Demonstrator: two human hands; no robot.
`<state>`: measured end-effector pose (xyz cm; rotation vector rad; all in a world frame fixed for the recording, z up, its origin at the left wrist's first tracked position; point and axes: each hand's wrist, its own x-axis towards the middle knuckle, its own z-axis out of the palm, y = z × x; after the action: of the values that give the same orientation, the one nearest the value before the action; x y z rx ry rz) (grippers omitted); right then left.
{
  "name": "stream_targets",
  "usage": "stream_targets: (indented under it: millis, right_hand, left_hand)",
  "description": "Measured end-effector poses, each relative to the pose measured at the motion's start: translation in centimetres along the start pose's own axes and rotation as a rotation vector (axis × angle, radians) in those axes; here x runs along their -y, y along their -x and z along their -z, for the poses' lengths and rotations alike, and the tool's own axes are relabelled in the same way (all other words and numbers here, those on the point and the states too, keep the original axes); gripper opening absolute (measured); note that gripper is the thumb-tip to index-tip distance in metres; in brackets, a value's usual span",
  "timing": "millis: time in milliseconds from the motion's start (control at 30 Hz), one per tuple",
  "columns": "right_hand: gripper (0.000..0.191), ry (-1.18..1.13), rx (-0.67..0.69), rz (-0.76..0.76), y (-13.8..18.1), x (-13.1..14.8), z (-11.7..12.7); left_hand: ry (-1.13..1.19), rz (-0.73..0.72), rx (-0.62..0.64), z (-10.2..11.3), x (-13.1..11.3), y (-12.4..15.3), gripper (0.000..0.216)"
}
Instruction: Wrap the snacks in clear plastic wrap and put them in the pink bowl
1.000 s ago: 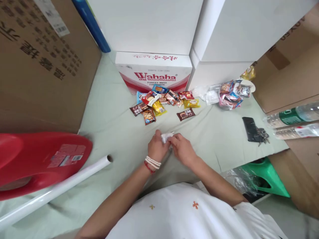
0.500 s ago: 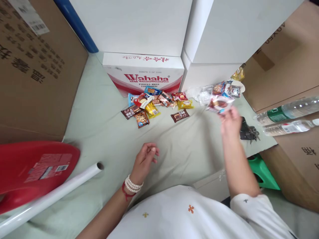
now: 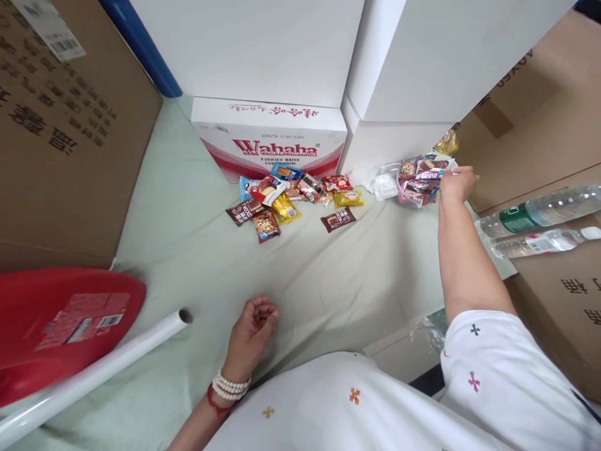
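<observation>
At the far right of the cloth, my right hand (image 3: 458, 181) is closed on the edge of a snack packet (image 3: 432, 165) with a dark cake picture. Under and beside it lie a pink-edged packet (image 3: 421, 193) and a cookie packet (image 3: 407, 168). My left hand (image 3: 256, 326) rests low over the cloth with fingers curled in and nothing visible in them. In the middle sits a pile of wrapped snacks, among them a red and white packet (image 3: 272, 189), a yellow packet (image 3: 285, 209) and a brown cookie packet (image 3: 267, 227). A brown cocoa wafer packet (image 3: 339, 219) lies apart.
A Wahaha water carton (image 3: 277, 134) stands behind the pile, beside tall white boxes (image 3: 399, 144). Clear plastic wrapping (image 3: 378, 181) lies left of the right-hand packets. Bottles (image 3: 549, 210) lie at right. A red plastic object (image 3: 79, 319) and a white tube (image 3: 107, 369) are at left.
My right hand has moved right and farther back, to the packets there; the pink-edged packet it carried now appears to lie among them. My left hand has drawn back toward me and left.
</observation>
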<state>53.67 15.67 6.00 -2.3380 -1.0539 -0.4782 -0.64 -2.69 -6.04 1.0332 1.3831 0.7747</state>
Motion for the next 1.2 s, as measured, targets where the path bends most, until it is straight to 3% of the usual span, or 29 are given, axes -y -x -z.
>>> stream_targets:
  millis: [67,133,200,267,333,467,567,667,733,800,867,967,1067,1200]
  right_hand:
    - [0.031,-0.003,-0.111,-0.086,1.0,0.7,0.9]
    - [0.029,-0.055,-0.198,0.022,3.1,1.9,1.2]
    - [0.025,-0.064,-0.072,0.275,5.7,3.6,0.4]
    - [0.026,0.01,0.244,0.424,8.1,5.2,-1.5]
    - [0.033,0.086,0.483,0.387,9.6,6.5,-3.7]
    - [0.035,0.069,0.549,0.246,10.0,7.4,-6.5]
    - [0.025,-0.014,0.522,0.225,11.0,6.8,-5.8]
    - [0.021,-0.188,0.493,0.212,15.0,6.1,-3.2]
    - [0.019,-0.591,0.561,0.081,19.3,6.0,-0.8]
    - [0.021,-1.123,0.767,-0.16,24.2,6.5,1.7]
    - [0.026,-1.413,0.97,-0.396,28.6,7.5,3.9]
    - [0.033,-1.535,1.198,-0.645,33.2,9.5,5.9]
    - [0.036,-1.507,1.269,-0.737,34.8,10.8,6.2]
    - [0.034,-1.427,1.226,-0.724,34.0,10.4,5.6]
  left_hand:
    - [-0.007,0.0,-0.028,0.3,0.0,0.2,0.05]
    - [-0.009,0.003,-0.06,0.7,0.0,0.4,0.051]
    - [-0.01,0.011,-0.083,1.1,0.1,0.7,0.05]
    - [-0.023,0.02,-0.088,1.4,0.1,1.1,0.047]
    - [-0.055,0.023,-0.07,1.6,0.2,1.4,0.044]
    - [-0.106,0.012,-0.061,1.9,0.4,2.3,0.042]
    - [-0.074,0.019,-0.107,2.4,0.5,3.1,0.041]
    - [-0.022,0.016,-0.129,2.5,0.3,3.5,0.036]
    - [0.008,-0.007,-0.093,1.9,-0.4,3.2,0.032]
    - [0.046,-0.045,-0.019,0.5,-1.6,2.4,0.029]
    - [0.138,-0.076,0.039,-1.5,-3.0,0.9,0.033]
    - [0.364,-0.072,0.162,-4.6,-4.3,-1.9,0.055]
    - [0.432,-0.024,0.263,-6.5,-4.4,-3.8,0.053]
    - [0.442,-0.002,0.073,-5.3,-3.0,-4.3,0.048]
